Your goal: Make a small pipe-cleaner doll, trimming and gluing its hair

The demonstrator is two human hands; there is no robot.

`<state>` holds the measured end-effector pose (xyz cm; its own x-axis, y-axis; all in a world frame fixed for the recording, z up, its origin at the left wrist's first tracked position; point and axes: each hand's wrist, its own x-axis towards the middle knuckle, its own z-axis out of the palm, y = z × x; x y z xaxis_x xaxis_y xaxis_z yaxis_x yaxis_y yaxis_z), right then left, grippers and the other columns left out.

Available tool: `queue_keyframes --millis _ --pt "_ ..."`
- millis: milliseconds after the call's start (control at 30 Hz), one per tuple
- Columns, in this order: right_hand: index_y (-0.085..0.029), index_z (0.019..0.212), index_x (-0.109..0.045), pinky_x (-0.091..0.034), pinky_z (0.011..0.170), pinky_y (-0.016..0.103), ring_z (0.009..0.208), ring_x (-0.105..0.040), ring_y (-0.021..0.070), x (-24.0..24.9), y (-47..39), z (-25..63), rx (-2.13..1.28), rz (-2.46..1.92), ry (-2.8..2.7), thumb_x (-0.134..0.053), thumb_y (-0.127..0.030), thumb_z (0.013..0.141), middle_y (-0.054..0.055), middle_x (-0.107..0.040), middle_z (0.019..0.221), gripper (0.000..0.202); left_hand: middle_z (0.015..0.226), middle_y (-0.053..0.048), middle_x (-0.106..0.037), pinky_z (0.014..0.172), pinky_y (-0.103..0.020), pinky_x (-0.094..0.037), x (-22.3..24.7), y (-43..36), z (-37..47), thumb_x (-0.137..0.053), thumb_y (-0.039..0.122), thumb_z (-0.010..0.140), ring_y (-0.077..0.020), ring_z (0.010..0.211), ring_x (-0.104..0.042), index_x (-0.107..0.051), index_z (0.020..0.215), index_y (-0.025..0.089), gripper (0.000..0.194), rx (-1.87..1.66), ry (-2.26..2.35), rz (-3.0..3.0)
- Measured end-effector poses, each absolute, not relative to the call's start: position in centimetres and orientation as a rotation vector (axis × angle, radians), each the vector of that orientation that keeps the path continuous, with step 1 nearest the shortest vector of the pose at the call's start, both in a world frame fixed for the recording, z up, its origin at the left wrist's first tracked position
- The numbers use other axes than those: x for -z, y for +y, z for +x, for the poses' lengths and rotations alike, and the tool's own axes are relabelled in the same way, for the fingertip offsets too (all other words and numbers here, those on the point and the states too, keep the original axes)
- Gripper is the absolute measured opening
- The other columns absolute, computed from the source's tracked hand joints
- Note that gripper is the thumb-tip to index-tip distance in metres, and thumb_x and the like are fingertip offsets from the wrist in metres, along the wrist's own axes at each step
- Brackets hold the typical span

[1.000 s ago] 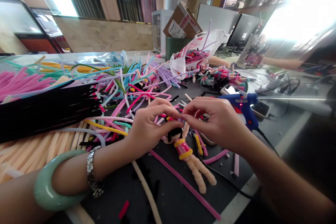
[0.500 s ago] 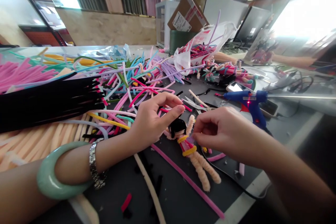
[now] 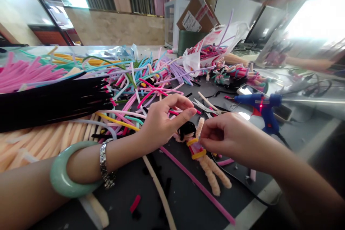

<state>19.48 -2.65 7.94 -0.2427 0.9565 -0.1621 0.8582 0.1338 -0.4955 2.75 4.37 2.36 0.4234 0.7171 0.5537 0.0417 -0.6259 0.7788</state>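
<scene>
A small pipe-cleaner doll (image 3: 198, 149) lies face up on the dark table, with black hair, a pink and yellow outfit and peach legs. My left hand (image 3: 172, 115) hovers over its head, fingers curved and thumb apart, with nothing visible between them. At the doll's raised arm and side, my right hand (image 3: 223, 131) has its thumb and fingers pinched together. Whatever it may hold is hidden behind the fingers. Just beyond both hands lie open scissors (image 3: 206, 107). One long pink pipe cleaner (image 3: 199, 183) runs across the table beside the doll.
A blue glue gun (image 3: 258, 102) with a red light lies at the right, its cord looping forward. Black pipe cleaners (image 3: 54, 104) and peach ones (image 3: 54, 138) are heaped at the left. Mixed coloured stems, a plastic bag (image 3: 192, 63) and a carton (image 3: 198, 12) stand farther back.
The whole view has shifted slightly, so everything appears a little farther right. Both hands keep nearly the same pose around the doll.
</scene>
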Motion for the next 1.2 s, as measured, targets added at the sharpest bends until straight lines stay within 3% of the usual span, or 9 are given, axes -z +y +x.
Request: queue_keyframes --millis 367,533,700,833,1000,1200 --pt "-0.017 0.06 -0.063 -0.032 0.045 0.02 0.047 -0.044 0.0089 -7.7 -2.5 19.5 -0.758 -1.768 -2.22 -0.058 -0.02 0.071 -0.005 -0.051 0.049 0.013 0.081 -0.001 -0.066 0.074 -0.026 -0.048 -2.3 4.4 2.8 -0.064 0.032 0.082 -0.0139 0.077 -0.061 -0.063 0.086 0.019 0.014 -1.229 0.662 2.007" --pt "-0.018 0.064 -0.068 -0.035 0.047 0.021 0.05 -0.048 0.0105 -7.8 -2.7 19.8 -0.754 -1.713 -2.235 -0.057 -0.024 0.077 -0.003 -0.056 0.052 0.018 0.081 -0.003 -0.066 0.074 -0.028 -0.049 -2.3 4.3 2.9 -0.063 0.034 0.082 -0.0162 0.078 -0.062 -0.063 0.086 0.019 0.016 -1.238 0.683 2.015" --pt "-0.019 0.066 -0.066 -0.031 0.046 0.024 0.051 -0.045 0.0118 -8.4 -3.0 21.2 -0.547 -1.729 -2.241 -0.049 -0.038 0.088 -0.002 -0.054 0.054 0.034 0.081 -0.003 -0.065 0.069 -0.028 -0.05 -2.4 4.1 2.7 -0.057 0.037 0.085 -0.0162 0.075 -0.062 -0.062 0.088 0.019 0.019 -1.2 0.695 1.962" --pt "-0.02 0.072 -0.065 -0.03 0.042 0.026 0.049 -0.045 0.0129 -9.2 -3.8 22.8 -0.332 -1.715 -2.184 -0.043 -0.051 0.09 -0.001 -0.052 0.053 0.042 0.078 -0.003 -0.062 0.071 -0.029 -0.047 -2.6 4.1 2.5 -0.049 0.037 0.089 -0.0166 0.076 -0.059 -0.062 0.087 0.018 0.022 -1.184 0.668 1.976" --pt "-0.027 0.083 -0.067 -0.034 0.041 0.026 0.049 -0.055 0.0148 -10.5 -5.6 24.0 -0.124 -1.663 -2.127 -0.044 -0.051 0.091 0.0 -0.063 0.059 0.034 0.078 -0.004 -0.06 0.089 -0.034 -0.039 -3.3 3.9 2.2 -0.044 0.028 0.09 -0.02 0.087 -0.051 -0.064 0.072 0.02 0.028 -1.092 0.475 2.285" --pt "-0.033 0.089 -0.067 -0.044 0.047 0.027 0.065 -0.064 0.0192 -10.9 -6.5 24.0 -0.098 -1.679 -2.119 -0.053 -0.048 0.087 -0.001 -0.071 0.076 0.02 0.086 -0.005 -0.055 0.093 -0.037 -0.036 -4.0 3.6 2.0 -0.047 0.019 0.085 -0.0216 0.092 -0.048 -0.067 0.072 0.02 0.023 -0.926 0.421 2.448"
